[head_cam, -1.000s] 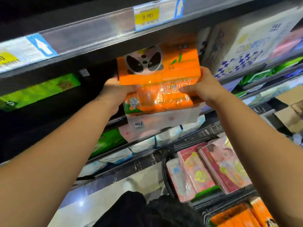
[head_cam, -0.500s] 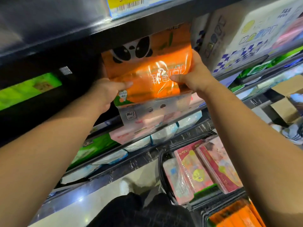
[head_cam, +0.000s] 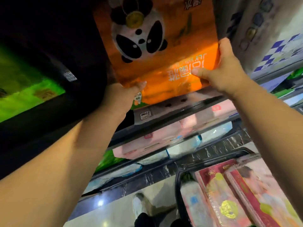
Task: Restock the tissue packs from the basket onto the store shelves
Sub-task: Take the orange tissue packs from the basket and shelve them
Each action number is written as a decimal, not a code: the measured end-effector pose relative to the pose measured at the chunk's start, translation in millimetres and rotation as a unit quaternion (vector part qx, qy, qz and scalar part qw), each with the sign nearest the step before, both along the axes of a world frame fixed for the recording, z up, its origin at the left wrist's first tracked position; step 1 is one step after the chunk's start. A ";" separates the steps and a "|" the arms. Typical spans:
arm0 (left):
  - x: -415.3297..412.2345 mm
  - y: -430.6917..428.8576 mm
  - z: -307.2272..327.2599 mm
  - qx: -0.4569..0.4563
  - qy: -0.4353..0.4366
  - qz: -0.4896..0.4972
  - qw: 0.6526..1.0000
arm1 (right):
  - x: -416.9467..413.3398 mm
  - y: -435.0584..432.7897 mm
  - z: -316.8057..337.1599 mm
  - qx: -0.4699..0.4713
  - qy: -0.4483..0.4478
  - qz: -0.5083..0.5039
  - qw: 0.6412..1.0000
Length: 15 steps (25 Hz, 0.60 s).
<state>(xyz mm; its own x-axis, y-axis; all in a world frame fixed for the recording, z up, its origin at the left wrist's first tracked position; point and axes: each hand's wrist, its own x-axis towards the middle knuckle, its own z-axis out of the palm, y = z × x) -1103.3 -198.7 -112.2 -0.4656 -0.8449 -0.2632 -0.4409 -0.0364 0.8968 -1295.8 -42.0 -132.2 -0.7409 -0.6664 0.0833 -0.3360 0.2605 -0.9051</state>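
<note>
Both hands hold the orange panda tissue pack up at the front edge of a dark shelf. The left hand grips its lower left corner, with the thumb on the front. The right hand grips its right side, fingers curled round the edge and thumb pressing the front. Below, the black basket holds red packs.

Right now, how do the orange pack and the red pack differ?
The orange pack is gripped by the left hand and right hand; the red pack sits untouched in the basket. The orange pack shows a panda, the red pack a yellow sticker. Both look plastic-wrapped.
</note>
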 end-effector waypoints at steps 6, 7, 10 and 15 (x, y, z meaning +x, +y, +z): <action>-18.5 -1.7 -18.9 -0.127 0.058 -0.004 0.990 | -29.5 -16.1 -17.6 -0.018 0.036 -0.049 0.998; -22.3 -1.5 -19.4 -0.154 0.073 -0.011 0.985 | -33.0 -19.2 -19.6 -0.018 0.036 -0.055 0.998; -38.9 -11.2 -26.0 -0.205 0.084 -0.022 0.975 | -41.3 -29.8 -17.4 0.082 0.122 -0.114 0.983; -63.3 -25.6 -41.8 -0.241 0.052 -0.007 0.969 | -8.7 -50.2 -11.8 0.232 0.303 -0.155 0.911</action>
<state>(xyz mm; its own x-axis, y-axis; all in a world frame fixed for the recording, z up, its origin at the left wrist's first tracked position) -1166.6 -224.2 -154.0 -0.4814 -0.8512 0.2091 -0.3453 0.4035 0.8473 -1304.5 -92.2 -143.9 -0.8108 -0.5010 0.3028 -0.5833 0.7350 -0.3457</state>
